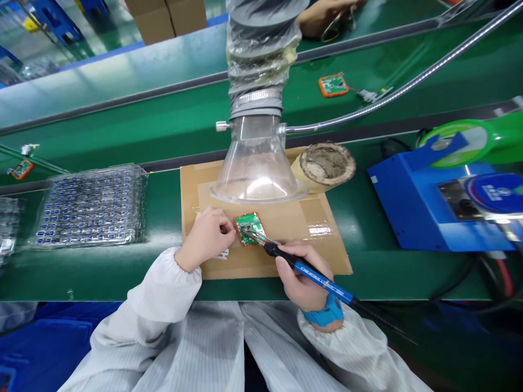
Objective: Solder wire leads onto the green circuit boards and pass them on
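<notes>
A green circuit board (254, 224) in an orange frame lies on a flat cardboard sheet (278, 267). My right hand (304, 275) is closed around a blue and black soldering iron (314, 274). The iron's tip reaches the components near the middle of the board. At the board's left edge, my left hand (210, 234) is closed in a pinch. What its fingertips hold is too small to make out. A clear fume extractor hood (257, 169) hangs just above and behind the board.
Stacked clear trays (90, 207) of small blue parts stand at left. A crusted round pot (327, 166) sits behind the cardboard. At right is a blue soldering machine (408, 201) with a green reel. Another orange-framed board (333, 85) lies farther back, near another person's hand (321, 19).
</notes>
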Available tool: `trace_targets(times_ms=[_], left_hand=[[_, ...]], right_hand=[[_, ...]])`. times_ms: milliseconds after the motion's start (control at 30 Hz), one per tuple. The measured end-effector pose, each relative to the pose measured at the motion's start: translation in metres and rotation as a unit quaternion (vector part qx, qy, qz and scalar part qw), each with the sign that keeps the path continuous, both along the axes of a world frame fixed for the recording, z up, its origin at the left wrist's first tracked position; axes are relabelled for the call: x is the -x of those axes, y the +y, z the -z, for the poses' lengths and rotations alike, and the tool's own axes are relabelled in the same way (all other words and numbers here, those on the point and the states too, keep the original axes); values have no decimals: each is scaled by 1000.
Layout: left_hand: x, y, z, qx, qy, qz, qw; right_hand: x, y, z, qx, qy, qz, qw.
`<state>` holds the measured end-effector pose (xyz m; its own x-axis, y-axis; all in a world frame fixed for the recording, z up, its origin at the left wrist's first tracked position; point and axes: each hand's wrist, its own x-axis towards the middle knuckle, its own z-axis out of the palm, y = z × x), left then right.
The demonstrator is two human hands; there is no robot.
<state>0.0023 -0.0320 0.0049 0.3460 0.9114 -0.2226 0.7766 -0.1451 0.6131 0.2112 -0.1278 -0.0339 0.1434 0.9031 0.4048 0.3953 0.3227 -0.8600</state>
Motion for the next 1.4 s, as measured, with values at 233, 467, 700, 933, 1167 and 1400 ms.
trace_targets(times_ms=[233,467,700,933,1167,1400], left_hand=[[-2,0,-1,2,2,-2,1000],[-2,1,-1,3,5,-2,1000],[-3,1,-2,-1,9,0,1000],[-3,2,-3,10,3,-2,1000],[-3,2,-2,8,5,0,1000],[-3,2,-4,12,8,1,1000]], right_hand=[[3,3,-3,0,-15,3,1000],[2,3,-3,-8,-8,2,1000],[2,3,-1,-9,-11,-7,1000],[1,2,-1,-8,-3,-1,1000],[1,2,1,-1,-9,-6,1000],[1,3,-2,-20,-10,-4,1000]])
